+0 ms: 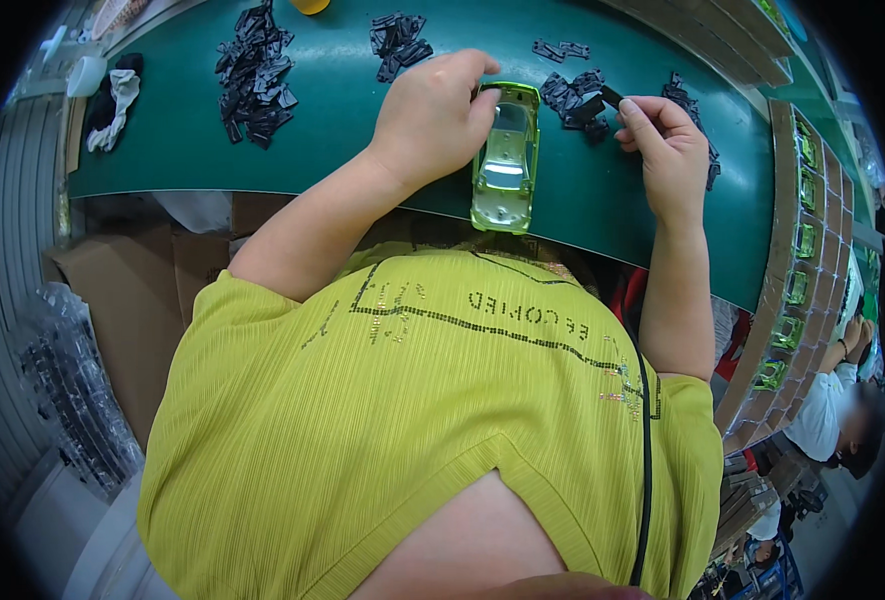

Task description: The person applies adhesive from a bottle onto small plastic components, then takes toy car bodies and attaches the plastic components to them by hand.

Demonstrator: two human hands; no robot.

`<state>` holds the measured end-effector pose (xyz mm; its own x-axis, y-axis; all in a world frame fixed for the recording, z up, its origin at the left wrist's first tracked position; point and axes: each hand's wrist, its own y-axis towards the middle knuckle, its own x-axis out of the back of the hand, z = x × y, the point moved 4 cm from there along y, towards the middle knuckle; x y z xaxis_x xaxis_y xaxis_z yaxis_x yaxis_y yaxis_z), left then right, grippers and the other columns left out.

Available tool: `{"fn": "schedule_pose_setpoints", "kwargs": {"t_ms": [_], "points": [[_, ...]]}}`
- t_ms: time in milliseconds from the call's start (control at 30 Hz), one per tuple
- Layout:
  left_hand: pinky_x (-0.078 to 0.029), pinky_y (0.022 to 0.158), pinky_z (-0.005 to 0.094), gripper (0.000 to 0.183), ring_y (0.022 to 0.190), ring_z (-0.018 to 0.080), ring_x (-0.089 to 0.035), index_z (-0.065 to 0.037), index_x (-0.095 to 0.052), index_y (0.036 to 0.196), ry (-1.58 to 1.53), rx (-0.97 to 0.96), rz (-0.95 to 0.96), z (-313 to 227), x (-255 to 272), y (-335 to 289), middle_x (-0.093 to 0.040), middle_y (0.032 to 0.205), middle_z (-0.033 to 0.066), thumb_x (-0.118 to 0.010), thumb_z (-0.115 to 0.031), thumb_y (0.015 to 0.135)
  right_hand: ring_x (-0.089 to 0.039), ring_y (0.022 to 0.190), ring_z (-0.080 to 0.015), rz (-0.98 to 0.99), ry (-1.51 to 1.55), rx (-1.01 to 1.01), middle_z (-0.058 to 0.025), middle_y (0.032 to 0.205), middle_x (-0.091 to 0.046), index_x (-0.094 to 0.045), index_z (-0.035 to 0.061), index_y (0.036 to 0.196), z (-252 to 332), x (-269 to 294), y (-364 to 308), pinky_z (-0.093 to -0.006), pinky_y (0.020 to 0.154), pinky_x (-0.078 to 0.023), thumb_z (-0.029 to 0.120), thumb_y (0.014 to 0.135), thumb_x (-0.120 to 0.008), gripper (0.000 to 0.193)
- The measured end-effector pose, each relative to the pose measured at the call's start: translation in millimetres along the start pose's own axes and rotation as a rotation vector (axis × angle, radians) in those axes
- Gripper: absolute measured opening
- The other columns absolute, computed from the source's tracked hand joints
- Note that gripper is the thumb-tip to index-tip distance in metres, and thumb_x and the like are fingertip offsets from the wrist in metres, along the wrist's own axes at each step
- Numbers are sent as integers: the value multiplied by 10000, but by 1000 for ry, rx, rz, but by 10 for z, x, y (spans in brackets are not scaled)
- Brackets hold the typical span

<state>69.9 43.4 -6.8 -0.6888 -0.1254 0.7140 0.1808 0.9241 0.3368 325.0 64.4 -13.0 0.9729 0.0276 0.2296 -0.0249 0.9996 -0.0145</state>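
A bright green toy car body (505, 165) lies on the green tabletop in front of me, with its hollow, silvery inside facing up. My left hand (432, 115) is closed at its far left corner, thumb against the side and fingers bent over the end. Something dark shows by those fingertips, too small to tell. To the right of the car, my right hand (667, 150) pinches a small flat black plastic piece (610, 97) between thumb and fingers. Just beyond that piece sits a small pile of black plastic parts (575, 97), apart from the car body.
More black parts lie in a large heap (254, 75) at the left and a smaller pile (399, 45) at the far middle. A sectioned cardboard tray (787, 270) with several green car bodies stands at the right. Cardboard boxes (127, 300) are left below the table; another person (832, 415) is at right.
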Motion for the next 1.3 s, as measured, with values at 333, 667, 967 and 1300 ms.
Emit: {"fn": "schedule_pose_setpoints", "kwargs": {"t_ms": [333,667,967,1300], "points": [[-409,1047,437,645,1246,335,-500,-99,-577,1303,9,-232,247,-506,-63,44,-567,1321,141,-812,-249,722,-619,697,-89,15,255,-68,-46,850,-695,-693,4,981,-1,-23,-25,-215,644,-497,118,917,-699,131],[-383,1079,451,601,1287,351,-470,-40,-609,1249,35,-264,538,-530,-278,280,-531,1362,167,-791,-191,697,-619,704,-91,-21,315,4,-52,853,-695,-695,5,978,57,-17,-28,-217,654,-493,111,911,-704,126],[-455,995,431,812,1180,346,-538,-54,-459,1376,99,-164,338,-415,166,-186,-552,1277,161,-854,-273,702,-624,715,-97,7,363,106,-54,869,-697,-702,-4,1026,194,60,-143,-216,655,-498,68,892,-717,153],[-482,883,394,373,1013,324,-594,-37,-632,1131,-11,-181,89,-52,155,-289,-637,1055,127,-756,-146,797,-615,682,-161,202,-239,381,-69,792,-626,-695,37,917,432,-669,-437,-267,617,-487,41,823,-735,103]]}}
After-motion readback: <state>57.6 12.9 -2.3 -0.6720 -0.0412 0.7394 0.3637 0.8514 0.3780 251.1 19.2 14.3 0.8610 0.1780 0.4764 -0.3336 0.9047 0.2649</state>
